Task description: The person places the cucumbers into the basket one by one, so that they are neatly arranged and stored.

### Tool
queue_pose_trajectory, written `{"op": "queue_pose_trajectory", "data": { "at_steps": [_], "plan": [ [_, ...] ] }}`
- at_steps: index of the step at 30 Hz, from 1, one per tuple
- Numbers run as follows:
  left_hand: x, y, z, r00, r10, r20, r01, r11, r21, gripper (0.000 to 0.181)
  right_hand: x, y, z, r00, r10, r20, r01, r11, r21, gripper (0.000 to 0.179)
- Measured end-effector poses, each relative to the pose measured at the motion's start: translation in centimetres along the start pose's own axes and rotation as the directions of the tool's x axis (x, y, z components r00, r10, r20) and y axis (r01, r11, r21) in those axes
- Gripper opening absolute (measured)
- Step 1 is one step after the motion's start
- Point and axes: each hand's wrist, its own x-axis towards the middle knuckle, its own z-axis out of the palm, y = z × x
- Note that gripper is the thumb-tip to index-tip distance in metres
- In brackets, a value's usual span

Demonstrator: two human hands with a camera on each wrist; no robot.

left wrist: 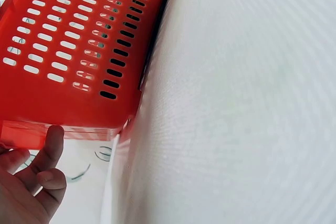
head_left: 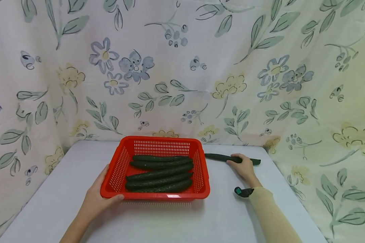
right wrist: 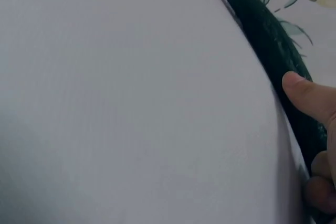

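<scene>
A red plastic basket [head_left: 205,175] with slotted walls stands on the table, with several dark green cucumbers [head_left: 160,173] lying lengthwise inside. My left hand [head_left: 95,199] holds the basket's near left corner, thumb along the front rim and fingers at the left side. In the left wrist view, its bent fingers [left wrist: 48,153] are at the red wall. To the right of the basket, my right hand [head_left: 244,168] grips another cucumber [head_left: 216,157] around its middle, both ends sticking out. The right wrist view shows the thumb [right wrist: 304,94] lying across this cucumber [right wrist: 262,30].
A white table [head_left: 158,226] carries everything. Behind it and at both sides hangs a floral curtain [head_left: 176,67], close to the table's back edge. A black strapped device [head_left: 244,192] sits on the right wrist, by a pale yellow sleeve [head_left: 269,212].
</scene>
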Motion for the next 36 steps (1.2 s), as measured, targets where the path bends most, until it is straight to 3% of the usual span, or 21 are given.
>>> {"op": "queue_pose_trajectory", "data": {
  "at_steps": [5, 10, 17, 21, 26, 36],
  "plan": [
    [0.0, 0.0, 0.0, 1.0, 0.002, 0.001, -0.002, 1.0, -0.008, 0.122, 0.0, 0.5, 0.0, 0.998, -0.062, -0.026, 0.062, 0.998, 0.003, 0.049],
    [0.0, -0.1, 0.0, 1.0, 0.008, 0.001, -0.008, 1.0, -0.005, 0.121, -0.4, 0.9, 0.5, 0.988, -0.111, -0.108, 0.115, 0.993, 0.026, 0.044],
    [-0.1, -0.2, 0.2, 1.0, 0.002, 0.001, -0.002, 1.0, -0.013, 0.121, -0.9, -0.1, 0.4, 0.985, -0.079, -0.153, 0.091, 0.993, 0.079, 0.047],
    [0.0, -0.2, 0.1, 1.0, 0.009, -0.004, -0.009, 1.0, -0.001, 0.121, -0.5, -1.9, -0.2, 0.981, -0.064, -0.182, 0.084, 0.991, 0.105, 0.046],
    [0.0, -0.2, 0.0, 1.0, 0.002, 0.001, -0.002, 1.0, 0.001, 0.122, -0.2, -4.9, -0.4, 0.967, -0.119, -0.224, 0.15, 0.981, 0.127, 0.044],
    [0.0, -0.2, 0.1, 1.0, 0.013, -0.002, -0.013, 1.0, -0.004, 0.122, -1.3, -12.9, 0.7, 0.964, -0.188, -0.19, 0.226, 0.952, 0.205, 0.042]
  ]
}}
